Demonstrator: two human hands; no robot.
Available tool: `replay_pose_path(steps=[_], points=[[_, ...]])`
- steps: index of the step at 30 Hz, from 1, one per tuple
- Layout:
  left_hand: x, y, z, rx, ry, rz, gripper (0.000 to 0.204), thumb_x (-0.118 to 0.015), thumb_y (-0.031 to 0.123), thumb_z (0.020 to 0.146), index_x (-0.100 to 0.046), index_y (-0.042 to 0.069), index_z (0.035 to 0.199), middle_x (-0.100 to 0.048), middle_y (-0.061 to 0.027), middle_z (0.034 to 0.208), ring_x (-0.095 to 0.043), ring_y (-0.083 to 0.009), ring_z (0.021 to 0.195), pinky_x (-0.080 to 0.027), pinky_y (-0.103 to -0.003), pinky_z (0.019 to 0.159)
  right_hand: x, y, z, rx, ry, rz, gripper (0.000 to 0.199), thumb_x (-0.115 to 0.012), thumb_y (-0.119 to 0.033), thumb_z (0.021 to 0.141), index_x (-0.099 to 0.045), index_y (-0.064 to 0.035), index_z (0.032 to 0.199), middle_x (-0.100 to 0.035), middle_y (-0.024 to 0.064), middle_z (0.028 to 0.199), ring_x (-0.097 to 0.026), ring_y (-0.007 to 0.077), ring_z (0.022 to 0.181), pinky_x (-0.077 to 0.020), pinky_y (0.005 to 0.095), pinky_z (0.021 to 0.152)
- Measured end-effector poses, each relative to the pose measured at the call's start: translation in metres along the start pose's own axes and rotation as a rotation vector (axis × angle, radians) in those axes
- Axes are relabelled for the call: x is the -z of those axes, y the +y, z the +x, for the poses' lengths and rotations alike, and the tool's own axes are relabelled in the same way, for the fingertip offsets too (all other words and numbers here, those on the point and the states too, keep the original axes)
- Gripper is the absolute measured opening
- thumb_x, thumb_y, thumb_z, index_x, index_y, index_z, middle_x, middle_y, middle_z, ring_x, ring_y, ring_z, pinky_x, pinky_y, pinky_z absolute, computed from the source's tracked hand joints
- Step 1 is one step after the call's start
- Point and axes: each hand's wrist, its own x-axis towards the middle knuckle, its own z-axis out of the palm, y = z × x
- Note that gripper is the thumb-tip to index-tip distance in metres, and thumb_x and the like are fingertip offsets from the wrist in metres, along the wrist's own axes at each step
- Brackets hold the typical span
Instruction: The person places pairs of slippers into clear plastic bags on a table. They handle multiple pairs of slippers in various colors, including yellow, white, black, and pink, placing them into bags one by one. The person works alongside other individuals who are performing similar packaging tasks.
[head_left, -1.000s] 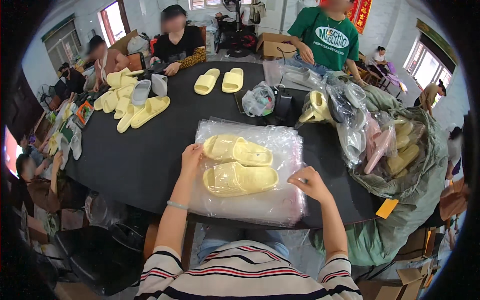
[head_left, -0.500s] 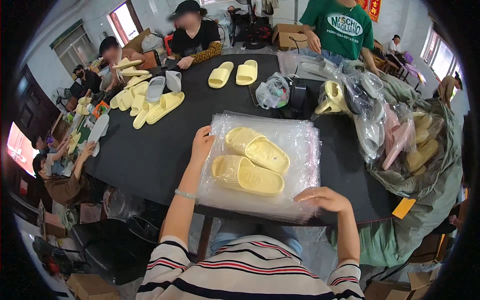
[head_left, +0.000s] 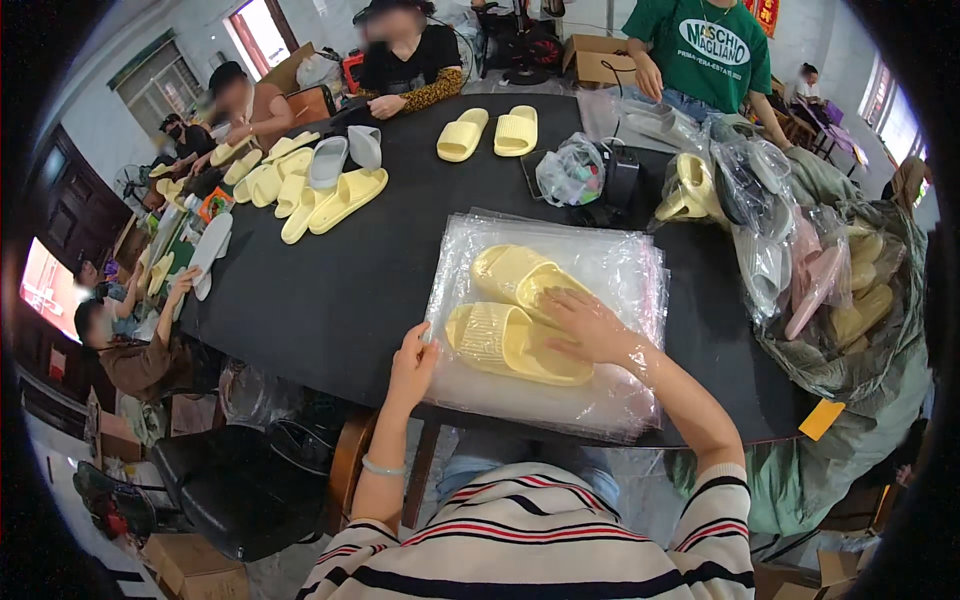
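A pair of pale yellow slide slippers (head_left: 487, 333) lies side by side in a clear plastic bag (head_left: 455, 385), on top of a stack of flat clear bags. My right hand (head_left: 592, 328) reaches in under the film from the right. It lies palm down across the slippers, fingers spread over their footbeds. Shiny plastic wraps round the right wrist. At the stack's left edge, my left hand (head_left: 410, 368) has its fingers closed on the bag's edge, thumb upward.
Loose yellow slippers (head_left: 345, 198) and grey ones (head_left: 327, 162) lie left on the black table (head_left: 320, 270). Another yellow pair (head_left: 515, 131) stands at the back. A crumpled clear bag (head_left: 570, 172) sits beside a black device. Bagged slippers fill a large green sack (head_left: 890, 330) on the right. Co-workers surround the table.
My right hand has gone from the stack's lower right corner into the bag and onto the slippers. My left hand has slid down the left edge toward me. The view has shifted slightly.
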Motion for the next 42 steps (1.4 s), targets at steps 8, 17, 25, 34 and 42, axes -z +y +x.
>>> replay_pose_path(steps=[8, 17, 25, 34, 42], points=[[0.009, -0.006, -0.013, 0.019, -0.086, -0.112, 0.042, -0.062, 0.014, 0.091, -0.050, -0.002, 0.128, -0.061, -0.0070, 0.069, -0.054, -0.0134, 0.061, -0.045, -0.029, 0.061, -0.032, -0.010, 0.045, -0.146, 0.021, -0.056, 0.040, -0.057, -0.036, 0.091, -0.060, -0.0088, 0.120, -0.057, 0.0106, 0.126, -0.047, 0.0298, 0.123, -0.0339, 0.0464, 0.106], [0.025, 0.008, -0.020, -0.080, -0.117, -0.042, 0.051, -0.070, 0.010, 0.085, -0.049, 0.000, 0.130, -0.062, -0.0021, 0.084, -0.055, -0.0111, 0.082, -0.044, -0.028, 0.081, -0.034, -0.010, 0.044, -0.216, 0.012, 0.064, 0.030, -0.062, -0.031, 0.088, -0.064, -0.0094, 0.108, -0.066, 0.0080, 0.109, -0.051, 0.0285, 0.118, -0.0369, 0.0484, 0.100], [0.036, 0.004, -0.025, 0.239, -0.122, -0.290, 0.052, -0.066, 0.003, 0.086, -0.043, 0.000, 0.133, -0.062, -0.0008, 0.082, -0.052, -0.0064, 0.073, -0.041, -0.022, 0.068, -0.044, -0.002, 0.041, -0.162, 0.106, 0.058, 0.027, -0.063, -0.031, 0.087, -0.065, -0.0094, 0.104, -0.069, 0.0073, 0.101, -0.053, 0.0281, 0.115, -0.0374, 0.0486, 0.099], [0.042, 0.006, -0.025, 0.098, -0.236, 0.016, 0.039, -0.061, 0.003, 0.086, -0.051, 0.000, 0.124, -0.060, -0.0031, 0.076, -0.056, -0.0119, 0.075, -0.043, -0.028, 0.076, -0.051, -0.002, 0.042, -0.160, 0.215, 0.087, 0.028, -0.062, -0.028, 0.086, -0.066, -0.0089, 0.105, -0.067, 0.0096, 0.105, -0.055, 0.0285, 0.112, -0.0378, 0.0467, 0.100], [0.002, 0.057, 0.016, -0.213, -0.062, 0.192, 0.047, -0.057, 0.011, 0.090, -0.046, 0.005, 0.135, -0.053, -0.0134, 0.125, -0.048, -0.0289, 0.119, -0.033, -0.044, 0.106, -0.040, -0.010, 0.039, -0.178, 0.218, 0.095, 0.031, -0.062, -0.030, 0.085, -0.066, -0.0090, 0.109, -0.067, 0.0109, 0.105, -0.055, 0.0291, 0.113, -0.0378, 0.0464, 0.099]])
